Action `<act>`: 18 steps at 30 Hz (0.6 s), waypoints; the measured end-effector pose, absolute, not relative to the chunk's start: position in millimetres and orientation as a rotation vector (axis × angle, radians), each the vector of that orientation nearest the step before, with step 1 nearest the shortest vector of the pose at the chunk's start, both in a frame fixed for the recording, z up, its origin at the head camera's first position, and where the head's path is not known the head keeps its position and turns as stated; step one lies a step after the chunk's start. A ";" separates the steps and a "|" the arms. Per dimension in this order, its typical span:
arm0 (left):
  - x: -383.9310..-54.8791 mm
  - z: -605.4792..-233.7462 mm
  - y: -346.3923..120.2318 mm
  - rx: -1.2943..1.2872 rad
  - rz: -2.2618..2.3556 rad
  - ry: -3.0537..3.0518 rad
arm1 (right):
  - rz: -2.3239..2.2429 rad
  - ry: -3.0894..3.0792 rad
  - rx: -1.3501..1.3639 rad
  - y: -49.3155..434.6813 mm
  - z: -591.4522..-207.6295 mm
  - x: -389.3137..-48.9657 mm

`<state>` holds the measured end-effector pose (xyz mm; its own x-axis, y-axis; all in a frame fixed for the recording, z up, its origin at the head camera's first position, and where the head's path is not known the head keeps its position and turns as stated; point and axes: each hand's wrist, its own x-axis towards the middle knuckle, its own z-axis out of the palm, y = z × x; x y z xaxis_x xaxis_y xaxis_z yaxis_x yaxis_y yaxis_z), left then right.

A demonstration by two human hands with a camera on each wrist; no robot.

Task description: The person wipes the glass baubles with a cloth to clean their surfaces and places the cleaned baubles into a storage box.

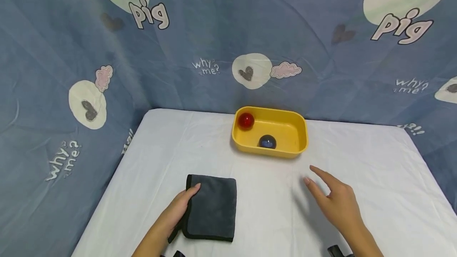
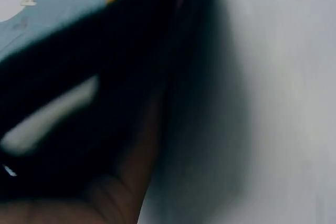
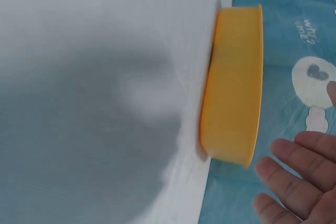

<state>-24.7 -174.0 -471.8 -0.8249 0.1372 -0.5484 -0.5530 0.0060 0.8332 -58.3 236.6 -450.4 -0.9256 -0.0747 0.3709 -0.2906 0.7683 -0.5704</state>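
A folded dark grey cloth (image 1: 211,207) with black edging is pinched at its left side by my left hand (image 1: 178,205), thumb on top and fingers hidden beneath. Close up in the left wrist view, the cloth (image 2: 105,40) is dark and blurred, with the hand (image 2: 126,187) under it. My right hand (image 1: 337,199) hovers over the white surface with thumb and fingers apart, nothing between them. Beyond it stands a yellow tray (image 1: 285,154) holding a red ball (image 1: 246,121) and a dark blue ball (image 1: 267,142). The right wrist view shows the spread fingers (image 3: 289,182) near the tray's side.
The table has a white cover (image 1: 171,146). A blue printed curtain (image 1: 200,39) hangs behind it and along both sides, close to the back of the yellow tray.
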 end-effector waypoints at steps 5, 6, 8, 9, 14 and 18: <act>-25.5 -467.8 -181.6 -0.280 1.581 2.314 | 0.931 -2.630 0.254 242.5 -452.4 -46.2; -26.0 -467.3 -182.8 -0.263 1.500 2.412 | 0.933 -2.635 0.253 244.1 -452.6 -44.0; -27.6 -465.9 -186.0 -0.239 1.355 2.554 | 0.928 -2.660 0.244 246.7 -452.6 -39.4; -28.9 -465.3 -188.3 -0.230 1.303 2.590 | 0.932 -2.675 0.247 247.8 -452.9 -37.1; -36.4 -460.6 -204.1 -0.174 1.161 2.648 | 1.000 -2.765 0.281 250.9 -453.1 -24.2; -39.2 -454.8 -217.0 -0.121 1.060 2.675 | 1.069 -2.822 0.303 252.3 -453.2 -14.7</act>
